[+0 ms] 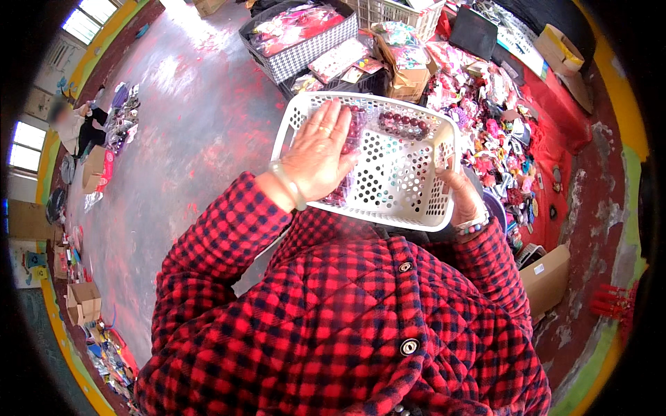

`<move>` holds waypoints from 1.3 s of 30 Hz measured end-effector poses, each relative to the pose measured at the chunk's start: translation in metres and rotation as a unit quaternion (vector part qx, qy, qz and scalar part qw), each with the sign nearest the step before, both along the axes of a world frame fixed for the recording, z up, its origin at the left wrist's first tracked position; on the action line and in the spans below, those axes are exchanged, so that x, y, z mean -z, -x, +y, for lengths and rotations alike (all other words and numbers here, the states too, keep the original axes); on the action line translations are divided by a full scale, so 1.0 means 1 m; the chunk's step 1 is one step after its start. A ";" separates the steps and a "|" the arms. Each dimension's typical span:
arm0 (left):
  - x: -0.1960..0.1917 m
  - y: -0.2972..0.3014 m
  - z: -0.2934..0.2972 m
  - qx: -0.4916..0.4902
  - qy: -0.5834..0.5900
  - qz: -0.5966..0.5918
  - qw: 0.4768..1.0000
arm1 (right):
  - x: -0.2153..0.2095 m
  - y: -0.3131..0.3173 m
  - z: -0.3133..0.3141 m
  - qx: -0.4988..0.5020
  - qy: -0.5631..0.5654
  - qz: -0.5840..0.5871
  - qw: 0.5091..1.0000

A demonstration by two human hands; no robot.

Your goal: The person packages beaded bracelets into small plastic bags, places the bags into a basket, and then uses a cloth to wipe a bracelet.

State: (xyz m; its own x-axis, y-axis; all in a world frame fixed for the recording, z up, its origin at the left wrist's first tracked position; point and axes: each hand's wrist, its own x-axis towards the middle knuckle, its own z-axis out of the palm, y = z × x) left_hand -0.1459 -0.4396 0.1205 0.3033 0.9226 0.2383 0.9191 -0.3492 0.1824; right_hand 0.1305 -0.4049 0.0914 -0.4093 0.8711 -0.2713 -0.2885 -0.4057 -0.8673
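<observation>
A white plastic basket (388, 219) with round holes in its floor is held in front of my body. My right hand (463, 196) grips its right end, thumb inside and the other fingers hidden behind the wall. My left hand (318, 149) lies flat inside the basket's left part, fingers stretched out. Under and beside that palm are dark red beads in clear plastic packing (355, 128), partly covered by the hand. A string of round dark red beads (404, 125) rests along the basket's far wall.
Beyond the basket stands a black-and-white patterned bin (312, 59) full of packets, with a cardboard box (409, 80) beside it. A large heap of small colourful items (492, 132) spreads over red cloth at right. An open carton (544, 281) is near my right elbow. Another person (76, 128) sits far left.
</observation>
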 end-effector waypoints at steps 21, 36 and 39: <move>0.037 0.004 0.011 -0.021 0.125 0.045 0.991 | 0.032 -0.009 0.001 -0.002 0.010 0.065 0.998; 0.001 0.047 0.006 -0.034 -0.061 -0.210 0.975 | 0.008 -0.009 -0.001 -0.063 0.006 0.032 0.997; 0.008 0.086 -0.016 -0.171 -0.024 -0.287 0.942 | 0.009 -0.012 -0.007 -0.042 0.049 0.054 0.996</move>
State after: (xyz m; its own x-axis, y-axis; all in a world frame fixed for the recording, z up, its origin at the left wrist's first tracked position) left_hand -0.2321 -0.4553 0.1124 -0.2014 0.9267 0.3173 0.7346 -0.0714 0.6747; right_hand 0.1425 -0.4118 0.0822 -0.5111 0.8038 -0.3046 -0.3390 -0.5141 -0.7879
